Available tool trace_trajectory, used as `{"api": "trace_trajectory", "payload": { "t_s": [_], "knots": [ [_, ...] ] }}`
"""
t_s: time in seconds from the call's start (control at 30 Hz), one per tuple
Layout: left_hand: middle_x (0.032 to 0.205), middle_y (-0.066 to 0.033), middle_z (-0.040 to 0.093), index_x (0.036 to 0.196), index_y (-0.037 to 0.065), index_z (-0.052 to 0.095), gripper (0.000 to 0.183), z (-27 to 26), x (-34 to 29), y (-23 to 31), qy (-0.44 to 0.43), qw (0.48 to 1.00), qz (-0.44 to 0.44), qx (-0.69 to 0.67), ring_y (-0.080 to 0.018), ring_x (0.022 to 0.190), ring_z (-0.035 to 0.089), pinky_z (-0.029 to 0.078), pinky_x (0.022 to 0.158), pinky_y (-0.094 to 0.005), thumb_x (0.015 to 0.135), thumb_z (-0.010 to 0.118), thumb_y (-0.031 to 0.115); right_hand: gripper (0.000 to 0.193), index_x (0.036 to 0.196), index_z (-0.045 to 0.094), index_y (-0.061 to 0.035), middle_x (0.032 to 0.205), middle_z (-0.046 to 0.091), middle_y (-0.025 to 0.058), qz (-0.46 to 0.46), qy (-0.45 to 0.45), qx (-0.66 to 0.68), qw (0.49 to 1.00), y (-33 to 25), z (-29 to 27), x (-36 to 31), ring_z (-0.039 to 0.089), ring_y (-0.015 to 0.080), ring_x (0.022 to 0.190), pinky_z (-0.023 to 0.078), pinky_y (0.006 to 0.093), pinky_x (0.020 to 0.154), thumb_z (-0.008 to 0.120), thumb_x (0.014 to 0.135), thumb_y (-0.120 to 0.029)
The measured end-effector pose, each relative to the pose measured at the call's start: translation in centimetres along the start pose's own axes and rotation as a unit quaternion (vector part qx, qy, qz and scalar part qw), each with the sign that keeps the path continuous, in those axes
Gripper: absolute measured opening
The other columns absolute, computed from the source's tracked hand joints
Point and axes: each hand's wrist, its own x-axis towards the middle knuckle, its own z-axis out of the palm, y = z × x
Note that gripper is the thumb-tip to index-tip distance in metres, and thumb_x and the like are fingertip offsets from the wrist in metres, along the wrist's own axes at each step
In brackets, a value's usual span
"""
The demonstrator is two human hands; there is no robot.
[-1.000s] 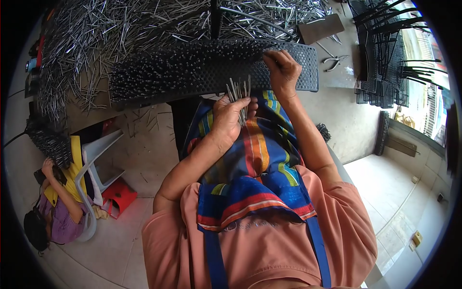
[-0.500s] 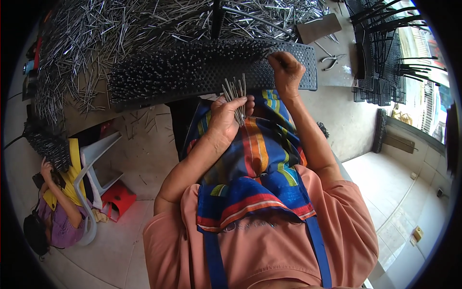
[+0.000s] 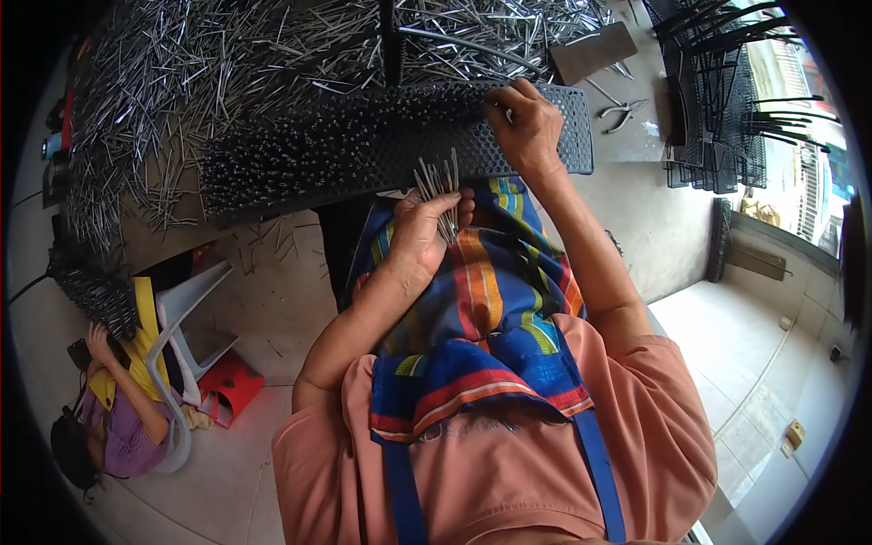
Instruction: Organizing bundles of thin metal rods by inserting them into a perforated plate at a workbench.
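Note:
My left hand (image 3: 418, 238) grips a fanned bundle of thin metal rods (image 3: 440, 182), their tips pointing up past the thumb, just in front of a long black perforated board (image 3: 572, 136). Upright rods (image 3: 291, 154) fill the board's left part densely, and a narrower band of them runs along its far side. Over the right part, where bare holes show, my right hand (image 3: 527, 127) is closed in a pinch close to the end of that band. Whatever its fingertips hold is too small or hidden to make out.
Loose metal rods (image 3: 218, 54) are heaped behind the board. Pliers (image 3: 621, 114) and a brown flat plate (image 3: 595, 56) lie at the right. Black mesh racks (image 3: 727, 118) stand beyond. At the left, another person (image 3: 127, 422) sits by a grey chair (image 3: 168, 363).
My right hand has moved a little left over the board, its fingertips closer to the standing rods. My left hand keeps its grip on the bundle in about the same place.

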Motion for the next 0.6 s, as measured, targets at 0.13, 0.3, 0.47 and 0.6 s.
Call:
{"api": "trace_trajectory", "payload": {
  "t_s": [0.13, 0.3, 0.47, 0.6],
  "knots": [
    [0.091, -0.0137, 0.071, 0.102, 0.002, 0.064, 0.019, -0.28, 0.1, 0.09, -0.002, 1.0, 0.001, -0.002, -0.0219, 0.077, 0.069, 0.059, 0.07, -0.0329, 0.085, 0.061, -0.005, 0.012, 0.086, 0.071, -0.0106, 0.081, 0.062, 0.0063, 0.007, -0.042, -0.034, 0.999, -0.64, -0.62, 0.07, 0.064, 0.0292, 0.068, 0.05, 0.0389, 0.059, 0.069, 0.074, -0.012],
    [0.091, -0.0129, 0.071, 0.103, 0.003, 0.064, 0.018, -0.32, 0.16, 0.13, -0.002, 1.0, -0.005, 0.0, -0.0211, 0.076, 0.069, 0.058, 0.07, -0.032, 0.085, 0.061, -0.003, 0.014, 0.085, 0.071, -0.0122, 0.084, 0.06, 0.0063, -0.008, -0.073, -0.111, 0.991, -0.84, -0.17, -0.51, 0.064, 0.0316, 0.072, 0.049, 0.0423, 0.062, 0.069, 0.072, -0.015],
    [0.091, -0.0121, 0.071, 0.103, 0.004, 0.065, 0.019, -0.28, -0.11, 0.34, -0.007, 1.0, -0.006, 0.006, -0.0203, 0.076, 0.069, 0.057, 0.069, -0.0314, 0.085, 0.061, -0.003, 0.014, 0.086, 0.072, -0.0115, 0.084, 0.061, 0.0054, 0.0, -0.07, -0.089, 0.994, -0.55, 0.0, -0.49, 0.064, 0.029, 0.071, 0.049, 0.0393, 0.062, 0.072, 0.071, -0.012],
    [0.091, -0.0118, 0.071, 0.103, 0.004, 0.065, 0.02, -0.24, -0.55, 0.3, -0.018, 0.999, 0.014, 0.026, -0.0202, 0.076, 0.069, 0.057, 0.069, -0.0317, 0.086, 0.06, -0.004, 0.013, 0.084, 0.072, -0.0101, 0.085, 0.063, 0.0039, 0.026, -0.013, -0.004, 1.0, -0.86, -0.32, -0.35, 0.065, 0.0253, 0.07, 0.049, 0.0357, 0.062, 0.075, 0.071, -0.009]
  ]
}}
